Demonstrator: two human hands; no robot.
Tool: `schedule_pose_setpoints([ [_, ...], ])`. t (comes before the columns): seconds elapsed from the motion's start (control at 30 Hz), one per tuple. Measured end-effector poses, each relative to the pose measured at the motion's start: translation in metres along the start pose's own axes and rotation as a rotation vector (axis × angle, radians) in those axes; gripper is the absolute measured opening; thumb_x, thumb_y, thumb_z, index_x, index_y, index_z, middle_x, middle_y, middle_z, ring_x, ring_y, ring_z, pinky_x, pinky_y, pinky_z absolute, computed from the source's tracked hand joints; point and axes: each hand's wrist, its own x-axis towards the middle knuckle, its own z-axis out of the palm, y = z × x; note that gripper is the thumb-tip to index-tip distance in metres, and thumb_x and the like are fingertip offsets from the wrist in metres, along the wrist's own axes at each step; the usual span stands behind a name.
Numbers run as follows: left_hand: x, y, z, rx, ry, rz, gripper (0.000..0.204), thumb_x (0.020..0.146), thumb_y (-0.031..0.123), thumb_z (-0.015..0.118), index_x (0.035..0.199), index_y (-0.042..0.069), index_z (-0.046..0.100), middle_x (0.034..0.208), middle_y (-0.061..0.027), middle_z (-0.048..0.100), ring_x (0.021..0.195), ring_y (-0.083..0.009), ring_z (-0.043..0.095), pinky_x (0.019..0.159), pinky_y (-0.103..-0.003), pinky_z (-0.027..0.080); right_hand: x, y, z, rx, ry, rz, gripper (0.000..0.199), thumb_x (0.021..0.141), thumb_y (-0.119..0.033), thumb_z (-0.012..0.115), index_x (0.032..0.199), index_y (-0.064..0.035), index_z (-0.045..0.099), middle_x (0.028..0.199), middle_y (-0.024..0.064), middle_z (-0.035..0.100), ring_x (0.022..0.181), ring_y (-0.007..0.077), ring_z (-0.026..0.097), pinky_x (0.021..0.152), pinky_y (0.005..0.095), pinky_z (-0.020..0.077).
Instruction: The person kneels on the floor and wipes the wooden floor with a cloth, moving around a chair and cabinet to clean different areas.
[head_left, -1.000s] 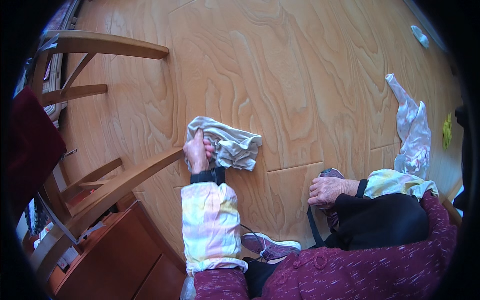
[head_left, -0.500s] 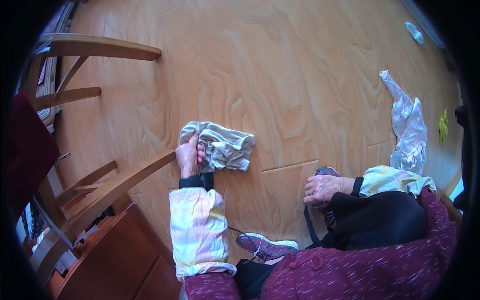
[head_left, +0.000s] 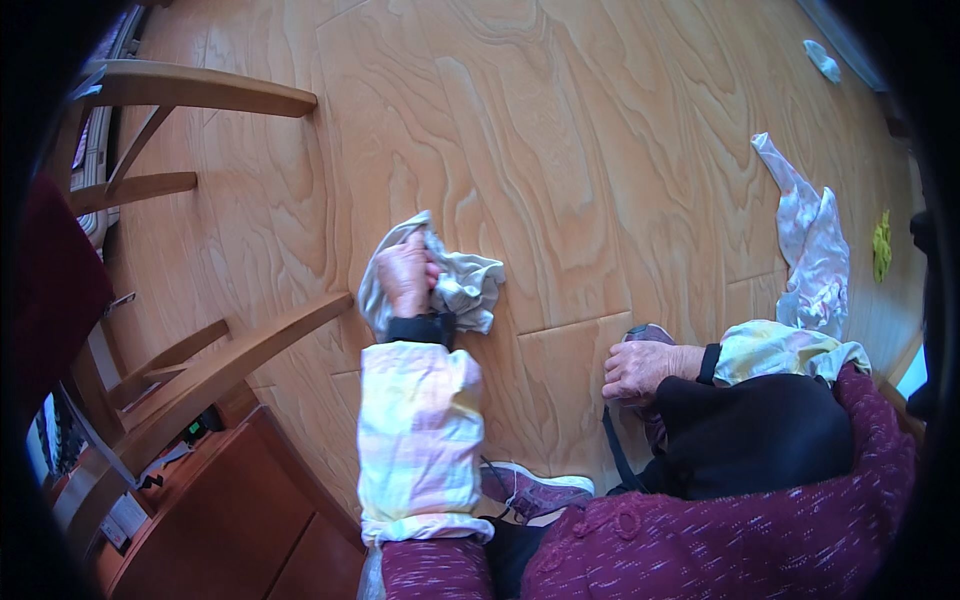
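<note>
My left hand (head_left: pixel 404 278) is closed on a crumpled pale grey cloth (head_left: pixel 470 285) lying on the wood-patterned floor. Part of the cloth bunches up around the fingers, and its left side is partly hidden behind the hand. On the right, my right hand (head_left: pixel 638 370) is held low in front of my bent knee, above a purple shoe (head_left: pixel 652 333). Its fingers are curled, and a black strap (head_left: pixel 618 450) hangs down from them. Both forearms wear pale checked sleeve covers over dark cuffs.
Wooden chair legs (head_left: pixel 215 88) and a curved rail (head_left: pixel 240 350) reach in from the left, above a red-brown cabinet (head_left: pixel 220 510). A pale patterned cloth (head_left: pixel 815 250), a yellow scrap (head_left: pixel 881 246) and a small white item (head_left: pixel 822 62) lie at right. My other shoe (head_left: pixel 540 492) is below.
My left hand has shifted slightly up and to the right, bunching the grey cloth and raising its far edge. My right hand stays nearly where it was.
</note>
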Motion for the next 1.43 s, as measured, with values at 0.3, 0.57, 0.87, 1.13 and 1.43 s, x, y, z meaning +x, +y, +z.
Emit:
schedule_pose_setpoints([
  [0.3, -0.079, -0.024, 0.022, 0.095, -0.01, -0.191, 0.045, 0.09, 0.033, 0.059, 0.056, 0.003, 0.056, 0.043, -0.0068, 0.053, 0.029, -0.0121, 0.042, 0.03, -0.026, 0.031, 0.0, 0.0, 0.0, -0.023, -0.032, -0.006, 0.014, 0.075, -0.026, 0.063, 0.081, -0.0138, 0.058, 0.076, 0.0015, 0.061, 0.082, 0.0209, 0.059, 0.075, 0.0361, 0.0417],
  [0.57, -0.029, 0.006, 0.028, 0.022, 0.007, -0.046, 0.047, 0.088, 0.036, 0.059, 0.058, 0.0, 0.06, 0.045, -0.0074, 0.056, 0.032, -0.0138, 0.048, 0.034, -0.027, 0.037, 0.001, 0.0, 0.001, -0.029, 0.006, -0.012, 0.012, 0.076, -0.025, 0.062, 0.081, -0.0146, 0.058, 0.077, 0.0006, 0.061, 0.083, 0.0204, 0.058, 0.076, 0.0354, 0.0412],
  [0.87, -0.051, -0.003, 0.016, 0.05, -0.067, -0.121, 0.046, 0.09, 0.033, 0.058, 0.058, 0.0, 0.059, 0.045, -0.0083, 0.056, 0.03, -0.0132, 0.045, 0.032, -0.026, 0.034, -0.001, 0.003, 0.005, -0.038, 0.051, -0.017, 0.015, 0.075, -0.027, 0.062, 0.08, -0.0144, 0.057, 0.078, 0.0004, 0.062, 0.083, 0.0205, 0.059, 0.075, 0.0352, 0.0413],
  [1.13, -0.025, 0.014, 0.026, 0.043, -0.044, -0.099, 0.046, 0.089, 0.038, 0.059, 0.058, 0.003, 0.058, 0.045, -0.0066, 0.056, 0.03, -0.0114, 0.044, 0.03, -0.025, 0.033, 0.0, 0.001, 0.004, -0.007, 0.024, -0.034, 0.015, 0.076, -0.028, 0.061, 0.079, -0.0141, 0.056, 0.076, 0.0006, 0.061, 0.083, 0.0205, 0.059, 0.075, 0.0353, 0.0412],
  [1.43, -0.046, -0.003, 0.017, 0.086, -0.105, -0.069, 0.051, 0.088, 0.04, 0.059, 0.056, -0.001, 0.06, 0.044, -0.0096, 0.056, 0.03, -0.0141, 0.046, 0.032, -0.026, 0.035, -0.002, 0.003, 0.014, -0.006, 0.069, 0.013, 0.015, 0.077, -0.029, 0.061, 0.081, -0.0143, 0.058, 0.078, 0.0011, 0.062, 0.083, 0.0207, 0.059, 0.077, 0.0361, 0.041],
])
